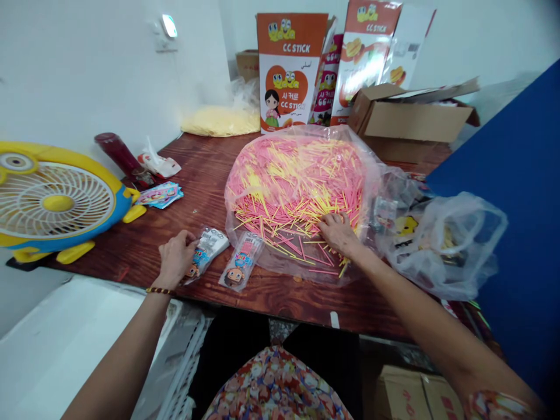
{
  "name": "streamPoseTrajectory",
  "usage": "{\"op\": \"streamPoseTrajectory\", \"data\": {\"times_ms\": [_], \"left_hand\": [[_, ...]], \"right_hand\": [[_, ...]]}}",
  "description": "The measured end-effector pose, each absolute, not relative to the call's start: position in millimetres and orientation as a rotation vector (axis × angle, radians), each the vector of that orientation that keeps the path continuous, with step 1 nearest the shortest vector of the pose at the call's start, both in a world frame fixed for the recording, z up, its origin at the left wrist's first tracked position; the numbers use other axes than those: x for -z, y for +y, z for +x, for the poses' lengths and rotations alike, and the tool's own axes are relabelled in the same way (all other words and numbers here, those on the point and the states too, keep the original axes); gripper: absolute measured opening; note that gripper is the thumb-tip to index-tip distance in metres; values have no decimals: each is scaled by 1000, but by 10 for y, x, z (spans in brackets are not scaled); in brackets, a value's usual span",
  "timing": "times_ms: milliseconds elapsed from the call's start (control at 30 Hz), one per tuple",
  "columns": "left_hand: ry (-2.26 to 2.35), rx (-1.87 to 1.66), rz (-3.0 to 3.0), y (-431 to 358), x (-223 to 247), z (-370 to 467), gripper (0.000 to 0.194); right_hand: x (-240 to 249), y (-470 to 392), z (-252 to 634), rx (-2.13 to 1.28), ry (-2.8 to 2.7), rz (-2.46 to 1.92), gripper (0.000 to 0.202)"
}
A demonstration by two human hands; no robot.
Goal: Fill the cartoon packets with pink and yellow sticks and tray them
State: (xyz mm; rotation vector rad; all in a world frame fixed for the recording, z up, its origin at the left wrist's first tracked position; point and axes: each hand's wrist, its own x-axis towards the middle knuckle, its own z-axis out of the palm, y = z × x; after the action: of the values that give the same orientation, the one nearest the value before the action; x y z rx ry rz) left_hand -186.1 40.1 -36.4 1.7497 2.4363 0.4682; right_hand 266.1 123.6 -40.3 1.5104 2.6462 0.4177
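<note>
Your left hand (pixel 176 256) lay against a small packet (pixel 212 241) near the front edge of the table (pixel 199 186). Your right hand (pixel 339 234) reached among pink and yellow sticks (pixel 286 213) in the clear bag (pixel 370 169); whether either hand's bent fingers were clamped could not be told.

"CC STICK" on the left box (pixel 289 73) and right box (pixel 365 58), top of frame.
The left box carries it twice, the lower one under Korean characters, with Arabic-script lettering between; the right box shows it near its top. White lettering on the pink box (pixel 326 87) between them is partly hidden. Print on the left packet (pixel 212 245) and right packet (pixel 241 261), left of lower centre, is too blurred to read surely.
</note>
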Motion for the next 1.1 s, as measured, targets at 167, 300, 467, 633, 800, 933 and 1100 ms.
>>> {"op": "streamPoseTrajectory", "data": {"times_ms": [167, 300, 467, 633, 800, 933, 1100], "left_hand": [[2427, -684, 1681, 323, 277, -1870, 20], [2188, -1153, 1536, 223, 200, -1831, 21], [1822, -1450, 1324, 102, 94, -1616, 25], [1702, -1470, 1219, 38, 31, -1371, 31], [1575, -1475, 1099, -6, 3, -1138, 33], [1487, -1406, 1066, -128, -7, -927, 28], [1385, -1325, 960, -287, 46, -697, 30]], "right_hand": [[420, 1263, 2652, -412, 2628, 1527, 32], [467, 1278, 2632, -318, 2637, 1625, 33], [496, 1248, 2671, -301, 2663, 1575, 33], [474, 1221, 2694, -398, 2669, 1491, 32], [507, 1244, 2637, -286, 2667, 1553, 34], [535, 1274, 2601, -77, 2755, 1828, 29], [468, 1258, 2456, 607, 2944, 2125, 28]]}}
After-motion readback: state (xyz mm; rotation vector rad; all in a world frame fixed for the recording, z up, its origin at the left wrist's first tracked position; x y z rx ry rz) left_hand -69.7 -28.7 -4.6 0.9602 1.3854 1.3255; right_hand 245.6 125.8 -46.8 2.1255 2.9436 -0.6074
